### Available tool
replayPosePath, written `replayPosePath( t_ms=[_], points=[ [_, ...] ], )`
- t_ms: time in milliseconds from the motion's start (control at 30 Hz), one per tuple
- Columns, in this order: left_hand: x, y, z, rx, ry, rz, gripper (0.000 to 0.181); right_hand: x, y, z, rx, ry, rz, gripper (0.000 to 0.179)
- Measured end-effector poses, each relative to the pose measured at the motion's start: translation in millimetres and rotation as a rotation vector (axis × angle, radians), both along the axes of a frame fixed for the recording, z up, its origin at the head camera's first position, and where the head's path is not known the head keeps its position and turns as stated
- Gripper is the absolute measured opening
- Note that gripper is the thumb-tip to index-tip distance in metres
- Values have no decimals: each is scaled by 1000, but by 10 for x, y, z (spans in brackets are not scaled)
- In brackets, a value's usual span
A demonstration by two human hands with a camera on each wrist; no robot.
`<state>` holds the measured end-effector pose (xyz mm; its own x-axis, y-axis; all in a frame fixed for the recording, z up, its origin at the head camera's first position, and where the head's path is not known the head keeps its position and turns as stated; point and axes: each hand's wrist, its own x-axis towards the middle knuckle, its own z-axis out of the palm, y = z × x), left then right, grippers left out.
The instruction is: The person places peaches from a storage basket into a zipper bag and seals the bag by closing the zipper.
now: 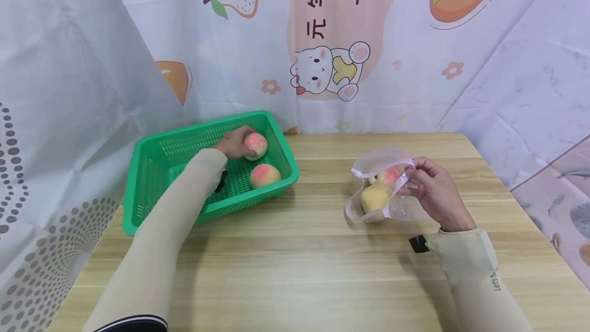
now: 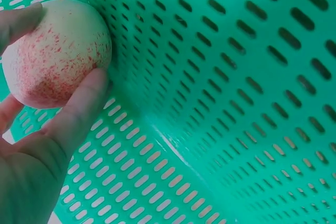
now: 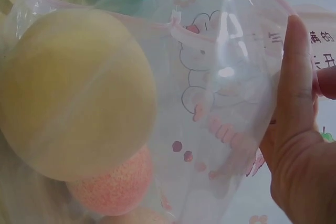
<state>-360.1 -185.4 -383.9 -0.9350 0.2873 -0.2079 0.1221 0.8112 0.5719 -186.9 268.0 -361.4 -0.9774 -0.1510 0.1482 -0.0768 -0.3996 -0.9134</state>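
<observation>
Inside the green basket (image 1: 214, 211), my left hand (image 1: 233, 142) grips a pinkish-white peach (image 1: 256, 145). Its thumb and fingers curl round the sides of the peach (image 2: 60, 51) in the left wrist view. A second peach (image 1: 265, 175) lies in the basket nearer to me. Over on the right, my right hand (image 1: 435, 188) pinches the pink-edged rim of a clear plastic bag (image 1: 400, 208), whose mouth gapes. In the bag are a yellow fruit (image 3: 79, 93), perhaps a pear, and a pink peach (image 3: 115, 182); part of another round fruit shows below them.
The basket and bag stand apart on a wooden table (image 1: 295, 270). A printed curtain (image 1: 258, 55) hangs behind the table's back edge, with more sheeting at both sides. Small black devices (image 1: 419, 244) sit at the wrists.
</observation>
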Motion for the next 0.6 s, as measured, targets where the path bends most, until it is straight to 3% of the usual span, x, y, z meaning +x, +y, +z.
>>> replayPosePath(
  t_ms=[367, 600],
  points=[
    [24, -58, 66, 4, 32, 3, 75, 8, 14, -1, -1, 9, 11, 26],
    [87, -78, 194, 52, 34, -2, 76, 8, 20, 5, 9, 8, 6, 23]
  ],
)
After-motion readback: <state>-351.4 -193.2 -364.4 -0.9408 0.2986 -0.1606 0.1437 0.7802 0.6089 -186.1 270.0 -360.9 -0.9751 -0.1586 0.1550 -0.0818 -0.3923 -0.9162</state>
